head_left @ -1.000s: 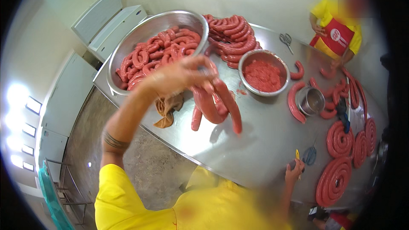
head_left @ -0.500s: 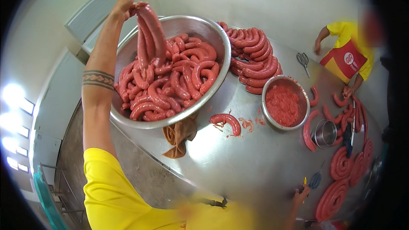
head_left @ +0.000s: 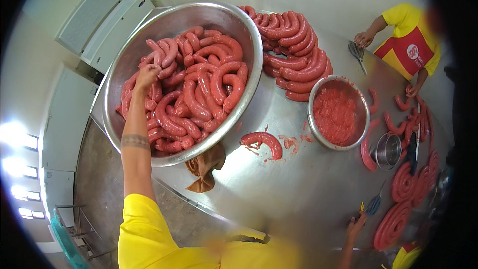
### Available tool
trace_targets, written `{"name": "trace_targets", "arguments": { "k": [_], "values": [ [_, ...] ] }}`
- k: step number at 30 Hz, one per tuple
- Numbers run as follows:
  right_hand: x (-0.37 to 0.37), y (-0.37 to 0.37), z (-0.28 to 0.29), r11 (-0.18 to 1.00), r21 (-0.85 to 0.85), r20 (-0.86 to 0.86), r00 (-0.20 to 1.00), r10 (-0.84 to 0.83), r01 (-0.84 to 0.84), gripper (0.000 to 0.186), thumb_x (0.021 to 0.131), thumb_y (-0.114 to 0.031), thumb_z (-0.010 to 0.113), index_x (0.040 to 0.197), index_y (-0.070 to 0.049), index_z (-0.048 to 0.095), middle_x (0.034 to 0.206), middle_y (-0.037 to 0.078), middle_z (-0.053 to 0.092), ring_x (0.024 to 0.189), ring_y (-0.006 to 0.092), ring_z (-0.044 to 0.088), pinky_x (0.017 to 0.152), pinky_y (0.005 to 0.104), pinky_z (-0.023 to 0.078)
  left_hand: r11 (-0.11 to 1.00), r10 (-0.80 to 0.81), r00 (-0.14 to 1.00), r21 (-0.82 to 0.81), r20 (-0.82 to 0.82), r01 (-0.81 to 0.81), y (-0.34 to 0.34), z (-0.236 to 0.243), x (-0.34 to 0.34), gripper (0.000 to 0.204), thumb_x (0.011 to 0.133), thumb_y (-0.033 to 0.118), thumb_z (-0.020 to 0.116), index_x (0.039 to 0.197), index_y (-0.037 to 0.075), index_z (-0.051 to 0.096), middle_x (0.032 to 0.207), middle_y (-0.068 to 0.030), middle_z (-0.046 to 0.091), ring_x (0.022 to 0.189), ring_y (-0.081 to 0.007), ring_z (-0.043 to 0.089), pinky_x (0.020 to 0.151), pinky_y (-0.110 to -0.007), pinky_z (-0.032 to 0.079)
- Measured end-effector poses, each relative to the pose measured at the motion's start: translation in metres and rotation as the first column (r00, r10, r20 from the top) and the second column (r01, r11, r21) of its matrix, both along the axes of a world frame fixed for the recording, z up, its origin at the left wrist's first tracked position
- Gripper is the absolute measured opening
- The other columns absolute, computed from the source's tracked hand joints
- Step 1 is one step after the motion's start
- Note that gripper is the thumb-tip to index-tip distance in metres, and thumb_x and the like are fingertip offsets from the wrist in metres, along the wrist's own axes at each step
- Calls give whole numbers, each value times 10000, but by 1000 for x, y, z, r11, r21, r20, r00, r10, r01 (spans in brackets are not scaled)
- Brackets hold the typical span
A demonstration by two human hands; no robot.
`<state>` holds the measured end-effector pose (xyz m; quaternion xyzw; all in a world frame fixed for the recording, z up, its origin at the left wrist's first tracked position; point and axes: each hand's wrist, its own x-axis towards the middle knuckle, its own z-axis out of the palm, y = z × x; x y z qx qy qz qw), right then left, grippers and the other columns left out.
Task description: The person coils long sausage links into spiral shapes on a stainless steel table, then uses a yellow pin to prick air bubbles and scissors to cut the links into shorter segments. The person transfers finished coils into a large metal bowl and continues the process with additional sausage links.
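My left hand (head_left: 148,75) reaches into a big metal basin (head_left: 255,65) heaped with raw red sausages (head_left: 196,94). Its fingers are closed at the lower ends of a bunch of paler sausages (head_left: 168,51) lying on top of the heap; the wrist hides part of the grip. On the steel table, at the lower right, my right hand (head_left: 354,226) is curled round a slim yellow-ended tool (head_left: 362,207), whose kind cannot be made out. Close by it lies a dark, flat-headed utensil (head_left: 373,205).
A brown cloth (head_left: 206,167) lies beneath the basin's near rim. One split sausage (head_left: 264,142) sits mid-table. Beyond are stacked sausages (head_left: 294,35), a bowl of minced meat (head_left: 338,114), a metal cup (head_left: 388,150), coiled sausage (head_left: 393,224), and a co-worker (head_left: 411,47) beside scissors (head_left: 358,56).
My left hand has come down from above the basin's far left rim, lowering the hanging sausages onto the heap. The view has shifted slightly. The co-worker's hand now reaches the scissors.
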<state>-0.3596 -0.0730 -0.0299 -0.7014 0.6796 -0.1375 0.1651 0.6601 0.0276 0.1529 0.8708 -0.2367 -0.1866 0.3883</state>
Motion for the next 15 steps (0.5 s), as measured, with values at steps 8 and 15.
{"name": "trace_targets", "arguments": {
  "k": [8,15],
  "values": [
    [-37,2,-25,988,-99,204,974,-95,117,398,954,-47,585,1332,14,473,1278,203,518,1197,367,526,1007,406,421,828,-549,284,-463,-786,317,131,29,-267,377,954,331,651,1161,18,620,1239,-161,658,978,-337,693,819,-437,575],
    [-60,-2,-28,986,-87,162,975,153,-141,199,893,-117,640,1076,-44,614,1025,162,626,946,375,619,807,461,508,875,-366,806,467,466,127,154,-202,-364,761,857,351,727,1471,11,431,1486,-288,432,1434,-428,327,1183,-500,265]
  ]
}}
